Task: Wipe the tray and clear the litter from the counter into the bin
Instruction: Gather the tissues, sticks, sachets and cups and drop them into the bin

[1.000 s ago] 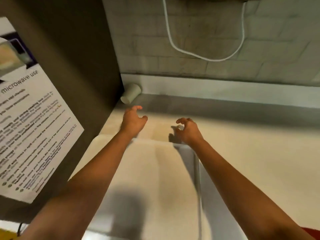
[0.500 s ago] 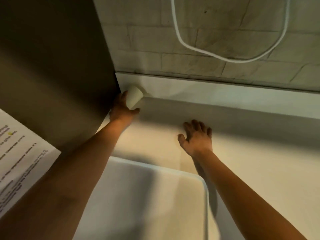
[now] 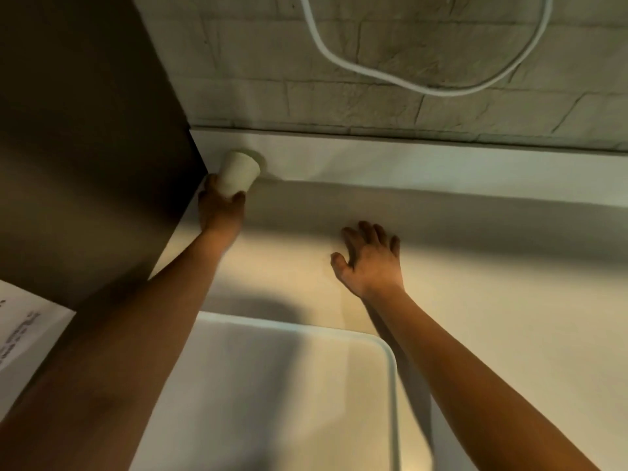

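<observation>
One paper cup (image 3: 238, 175), pale and lying tilted with its base toward the wall, sits at about 11 o'clock in the view, in the back corner where the counter (image 3: 492, 283) meets the dark cabinet side (image 3: 85, 130). The left hand (image 3: 221, 209) grips this cup, its fingers and thumb curled around the wider end. The right hand (image 3: 370, 260) rests flat on the counter near the centre of the view, toward 1 o'clock of the tray, with four fingers straight and a little spread and the thumb out to the side, holding nothing.

One white tray (image 3: 390, 368) with a raised rounded rim lies at 6 o'clock, between the two forearms; its far right corner is near the right wrist, and its surface is partly shadowed by the left arm.

One white cable (image 3: 424, 88) hangs in a loop at 12 to 1 o'clock against the brick-pattern wall (image 3: 373, 107). One printed sheet (image 3: 23, 331) is fixed to the cabinet at 9 o'clock; its text is too blurred to read.
</observation>
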Demonstrator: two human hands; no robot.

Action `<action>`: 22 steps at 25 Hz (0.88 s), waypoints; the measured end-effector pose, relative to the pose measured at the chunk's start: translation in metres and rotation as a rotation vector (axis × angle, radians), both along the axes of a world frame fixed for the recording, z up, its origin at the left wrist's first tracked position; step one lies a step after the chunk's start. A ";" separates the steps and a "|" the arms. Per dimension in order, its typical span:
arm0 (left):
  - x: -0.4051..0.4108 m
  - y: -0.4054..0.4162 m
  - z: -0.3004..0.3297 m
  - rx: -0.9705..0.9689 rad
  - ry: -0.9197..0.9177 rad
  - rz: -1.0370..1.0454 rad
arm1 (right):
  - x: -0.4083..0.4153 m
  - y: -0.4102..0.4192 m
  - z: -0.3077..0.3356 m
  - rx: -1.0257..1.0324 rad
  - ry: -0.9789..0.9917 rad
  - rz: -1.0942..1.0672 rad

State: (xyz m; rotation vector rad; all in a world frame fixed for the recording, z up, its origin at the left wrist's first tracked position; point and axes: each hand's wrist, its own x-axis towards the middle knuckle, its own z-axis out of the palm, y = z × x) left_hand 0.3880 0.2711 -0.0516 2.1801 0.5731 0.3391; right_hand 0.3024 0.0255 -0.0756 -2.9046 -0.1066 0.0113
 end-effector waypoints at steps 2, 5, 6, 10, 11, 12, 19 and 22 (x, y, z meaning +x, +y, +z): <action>-0.019 -0.020 0.007 -0.185 -0.052 -0.014 | 0.000 -0.005 0.004 0.068 0.011 0.014; -0.060 -0.050 0.021 -0.492 -0.021 -0.097 | -0.012 -0.021 0.013 0.373 0.082 -0.014; -0.079 -0.060 0.029 -0.571 -0.008 -0.128 | -0.021 -0.027 0.017 0.506 0.113 -0.058; -0.167 -0.097 0.051 -0.774 0.104 -0.273 | -0.086 -0.040 0.036 0.806 0.094 -0.223; -0.196 -0.103 0.054 -0.809 0.129 -0.335 | -0.113 -0.041 0.043 0.814 0.061 -0.237; -0.219 -0.108 0.057 -0.824 0.145 -0.383 | -0.134 -0.041 0.049 0.822 0.039 -0.240; -0.379 -0.117 0.069 -0.858 0.213 -0.572 | -0.296 -0.031 0.070 0.846 -0.055 -0.315; -0.436 -0.115 0.060 -0.924 0.198 -0.593 | -0.371 -0.031 0.067 0.804 -0.075 -0.348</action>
